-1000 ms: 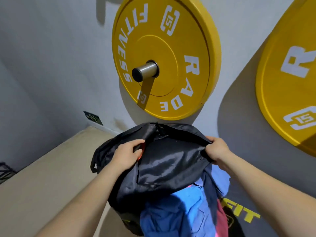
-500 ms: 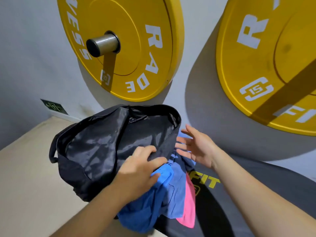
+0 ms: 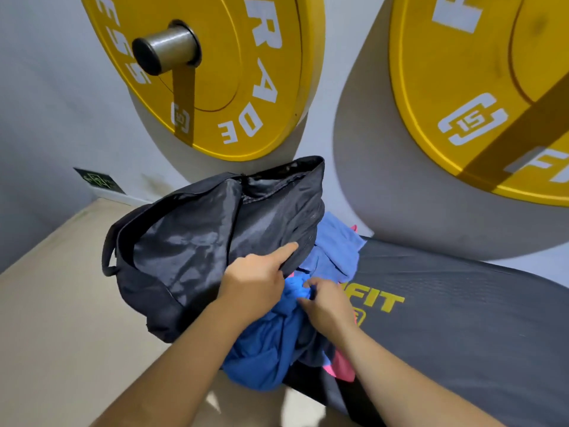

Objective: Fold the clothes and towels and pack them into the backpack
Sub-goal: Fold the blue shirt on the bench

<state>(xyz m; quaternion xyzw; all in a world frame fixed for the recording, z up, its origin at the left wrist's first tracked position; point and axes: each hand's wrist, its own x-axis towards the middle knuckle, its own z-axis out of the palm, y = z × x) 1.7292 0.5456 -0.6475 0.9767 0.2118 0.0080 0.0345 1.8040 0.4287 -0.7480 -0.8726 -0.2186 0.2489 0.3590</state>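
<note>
two yellow discs are the largest things here: one weight plate [image 3: 234,72] hangs on the wall just behind the backpack, a second weight plate [image 3: 477,87] further right. below the second runs a dark mat [image 3: 462,318].

the black backpack [image 3: 191,241] lies slumped on its side on the beige surface [image 3: 61,318], its mouth turned toward the clothes. it looks soft and slick, so the mouth would likely sag closed if the rim were let go.

the blue clothes [image 3: 264,349] sit in a loose heap right at that mouth, partly on the mat's edge. a light blue cloth [image 3: 335,251] lies behind them and a pink piece [image 3: 341,368] pokes out below. nothing in the heap looks folded, so the main hazard is pushing it in as a wad, which would bulk up and leave little room for the rest.

the left hand [image 3: 252,282] grips the backpack's rim, forefinger laid straight on the fabric, the other fingers curled at the edge. the right hand [image 3: 329,306] pinches a bunch of the blue clothes. the pieces look tangled, so pulling that bunch could drag the others along and spill the pink piece off the heap. a hard tug on the rim could slide the whole bag.
</note>
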